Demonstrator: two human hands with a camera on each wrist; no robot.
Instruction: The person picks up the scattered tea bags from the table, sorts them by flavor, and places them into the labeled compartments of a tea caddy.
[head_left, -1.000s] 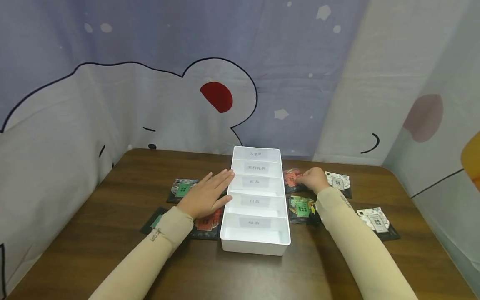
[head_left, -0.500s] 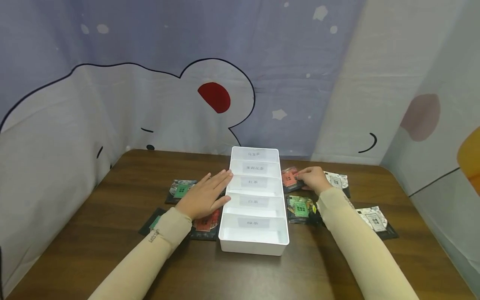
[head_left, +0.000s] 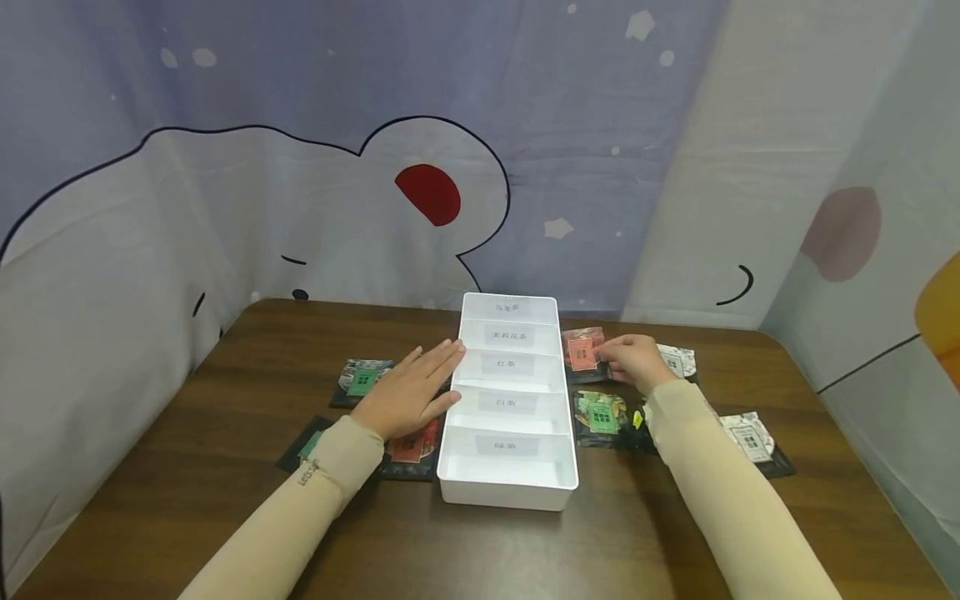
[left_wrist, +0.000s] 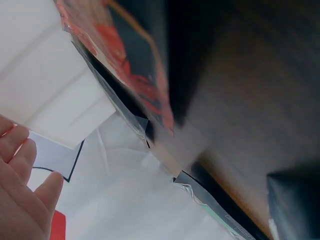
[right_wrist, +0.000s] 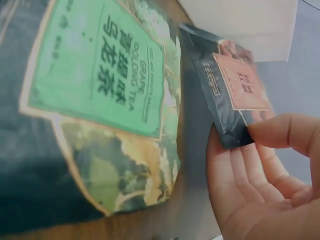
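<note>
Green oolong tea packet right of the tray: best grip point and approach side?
The green tea packet lies flat on the table, so probably pinch its near edge, coming from the front. The tray blocks its left side and the right hand, pinching the pink packet, crowds the far side.

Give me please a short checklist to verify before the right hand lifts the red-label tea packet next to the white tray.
1. Right hand pinches the red-label packet at its corner, thumb on top: ok.
2. Packet free of neighbours: the green-label packet lies apart from it; ok.
3. White tray steadied: left hand rests flat against its side; ok.
4. Tray compartments free to receive a packet: ok, all look unfilled.
5. Which compartment label matches the packet: cannot tell, print too small.
</note>
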